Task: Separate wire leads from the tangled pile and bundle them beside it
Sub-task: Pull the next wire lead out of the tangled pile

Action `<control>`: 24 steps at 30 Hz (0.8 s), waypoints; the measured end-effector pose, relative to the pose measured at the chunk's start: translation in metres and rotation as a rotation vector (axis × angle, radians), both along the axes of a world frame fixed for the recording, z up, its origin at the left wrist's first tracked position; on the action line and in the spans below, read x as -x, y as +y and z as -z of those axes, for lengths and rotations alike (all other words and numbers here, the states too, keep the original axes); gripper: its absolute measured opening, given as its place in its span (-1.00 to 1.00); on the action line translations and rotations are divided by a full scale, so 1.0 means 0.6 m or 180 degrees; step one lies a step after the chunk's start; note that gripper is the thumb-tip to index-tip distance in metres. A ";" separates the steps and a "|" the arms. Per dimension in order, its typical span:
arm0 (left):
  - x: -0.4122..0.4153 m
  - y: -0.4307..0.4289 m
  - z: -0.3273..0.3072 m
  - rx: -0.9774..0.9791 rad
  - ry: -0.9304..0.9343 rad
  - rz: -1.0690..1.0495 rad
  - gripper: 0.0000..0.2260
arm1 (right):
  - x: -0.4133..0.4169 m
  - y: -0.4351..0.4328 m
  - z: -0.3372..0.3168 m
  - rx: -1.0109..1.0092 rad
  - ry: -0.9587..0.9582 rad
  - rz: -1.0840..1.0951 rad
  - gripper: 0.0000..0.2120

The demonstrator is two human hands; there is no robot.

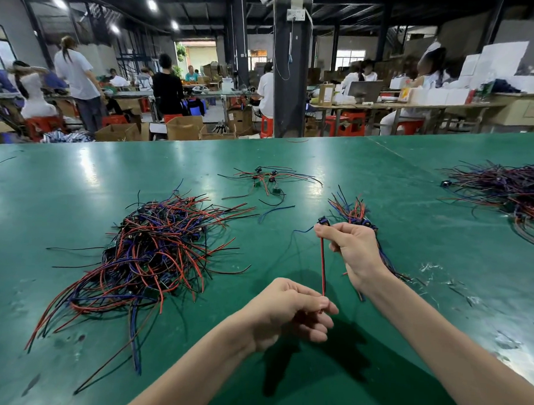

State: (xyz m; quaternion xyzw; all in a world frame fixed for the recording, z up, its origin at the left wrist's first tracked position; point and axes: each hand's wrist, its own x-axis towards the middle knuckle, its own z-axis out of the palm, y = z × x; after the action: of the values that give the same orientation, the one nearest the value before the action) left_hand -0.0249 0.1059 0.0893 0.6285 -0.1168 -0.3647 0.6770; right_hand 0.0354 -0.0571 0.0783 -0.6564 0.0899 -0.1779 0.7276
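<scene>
While most leads sit in the tangled pile point(151, 252) toward the table's point(75, 173) left edge, my left hand point(288, 311) pinches one red-black lead point(322, 267); my right hand point(354, 253) grips its connector plus the small bundle point(352, 211).

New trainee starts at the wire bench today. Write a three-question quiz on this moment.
1. True or false: the red-and-black lead is stretched between both hands.
2. Which hand also grips the sorted bundle? A) left hand B) right hand
3. Fill in: the tangled pile lies to the person's ____ on the green table.

Key: 1 true; 2 B; 3 left.
</scene>
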 end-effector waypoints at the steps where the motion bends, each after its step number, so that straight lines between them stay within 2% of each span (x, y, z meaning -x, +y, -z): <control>1: 0.000 0.000 0.000 -0.0024 0.0001 0.0018 -0.85 | 0.001 0.001 0.000 0.0016 -0.0010 -0.0011 -0.79; 5: 0.002 -0.003 0.007 0.0048 -0.0082 0.0116 -0.84 | 0.002 0.001 0.000 0.0033 -0.0018 -0.0013 -0.81; 10: 0.006 -0.010 0.018 0.0556 0.0066 0.0255 -0.87 | -0.009 -0.010 -0.028 -0.0047 -0.0108 0.0062 -0.84; 15: 0.002 -0.008 0.027 0.0571 0.0175 0.0475 -0.73 | -0.046 -0.071 -0.111 -0.0234 -0.0158 0.0165 -0.88; 17: 0.001 -0.009 0.027 0.0555 0.0193 0.0502 -0.71 | -0.059 -0.098 -0.127 -0.0062 0.0083 0.0183 -0.87; 22: -0.002 -0.007 0.026 0.0444 0.0104 0.0590 -0.83 | -0.065 -0.148 -0.091 0.0529 0.1446 -0.0085 -0.86; 24: -0.003 -0.007 0.027 0.0417 0.0070 0.0593 -0.85 | -0.060 -0.155 -0.070 0.0738 0.1624 -0.0040 -0.85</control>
State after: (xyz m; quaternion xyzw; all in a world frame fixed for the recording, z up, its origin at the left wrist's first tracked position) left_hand -0.0229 0.1018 0.0731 0.5653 -0.1909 -0.4246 0.6810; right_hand 0.0715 -0.1501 0.1201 -0.7594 0.2451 -0.0114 0.6026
